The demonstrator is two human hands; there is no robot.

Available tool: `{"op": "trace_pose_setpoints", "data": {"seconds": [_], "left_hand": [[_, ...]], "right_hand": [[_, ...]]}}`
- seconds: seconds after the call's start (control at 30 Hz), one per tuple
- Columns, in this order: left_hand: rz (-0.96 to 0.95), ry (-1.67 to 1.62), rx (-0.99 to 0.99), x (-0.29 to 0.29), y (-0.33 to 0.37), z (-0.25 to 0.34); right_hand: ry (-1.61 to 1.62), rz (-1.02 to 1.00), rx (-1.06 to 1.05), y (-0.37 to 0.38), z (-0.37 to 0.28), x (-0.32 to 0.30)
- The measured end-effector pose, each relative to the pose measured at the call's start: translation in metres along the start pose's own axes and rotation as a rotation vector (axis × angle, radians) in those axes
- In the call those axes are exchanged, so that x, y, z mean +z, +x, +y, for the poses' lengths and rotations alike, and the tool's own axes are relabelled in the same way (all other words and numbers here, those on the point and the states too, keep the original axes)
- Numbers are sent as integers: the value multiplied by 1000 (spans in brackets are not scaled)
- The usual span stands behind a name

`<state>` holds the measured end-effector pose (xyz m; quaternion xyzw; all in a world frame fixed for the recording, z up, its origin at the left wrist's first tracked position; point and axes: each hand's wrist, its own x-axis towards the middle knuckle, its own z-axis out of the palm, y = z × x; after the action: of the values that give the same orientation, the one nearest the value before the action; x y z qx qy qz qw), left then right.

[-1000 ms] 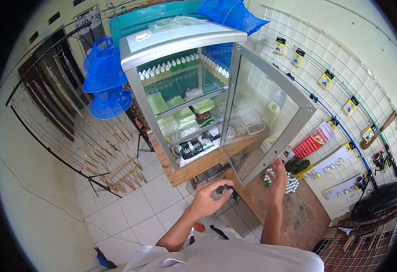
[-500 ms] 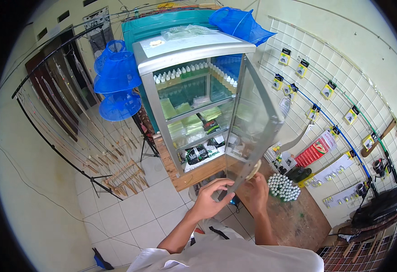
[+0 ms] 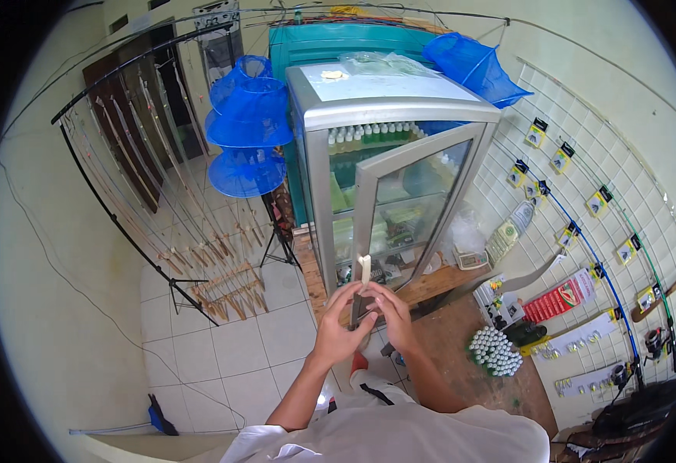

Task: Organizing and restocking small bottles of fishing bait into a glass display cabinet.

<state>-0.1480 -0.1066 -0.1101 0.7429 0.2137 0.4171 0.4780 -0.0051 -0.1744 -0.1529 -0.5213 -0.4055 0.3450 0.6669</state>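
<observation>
A glass-fronted display cabinet (image 3: 312, 150) with a silver frame stands ahead of me. Its hinged door (image 3: 366, 185) is partly swung out. My left hand (image 3: 339, 328) has its fingers curled around the lower free edge of the door. From the other side my right hand (image 3: 392, 318) closes on the same stretch of frame, its fingertips near those of the left. Just above the fingers, a narrow cream-coloured piece (image 3: 364, 270), perhaps a handle, stands up along the door edge. Behind the glass are shelves with white-capped bottles (image 3: 372, 135) and pale green packets.
At right, a wooden table (image 3: 461, 363) bears a cluster of white-capped bottles (image 3: 495, 351). A wall grid (image 3: 608, 147) holds small packets and fishing rods. Blue mesh nets (image 3: 247, 123) hang left of the cabinet, beside a rack of thin rods (image 3: 114, 208).
The cabinet door has swung leftward, further toward shut. Both my hands have moved with its edge and come closer together. The whole view has shifted, with the scene further right.
</observation>
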Motion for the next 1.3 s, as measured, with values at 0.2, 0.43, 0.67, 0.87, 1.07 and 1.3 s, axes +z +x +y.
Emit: {"op": "trace_pose_setpoints", "data": {"seconds": [0.2,0.43,0.67,0.87,1.07,1.3], "left_hand": [[96,-78,5,-7,11,-22],[45,-96,-66,-3,-7,-31],[-198,-85,-195,10,-59,-47],[-348,-185,-299,40,-94,-50],[-478,-191,-278,72,-108,-36],[-583,-112,-326,117,-109,-32]], "right_hand": [[89,-143,28,32,15,7],[0,-110,-32,13,14,-10],[-64,74,327,-80,25,-51],[-237,178,589,-162,-1,-71],[-256,277,643,-212,11,-110],[-279,347,513,-239,18,-165]]}}
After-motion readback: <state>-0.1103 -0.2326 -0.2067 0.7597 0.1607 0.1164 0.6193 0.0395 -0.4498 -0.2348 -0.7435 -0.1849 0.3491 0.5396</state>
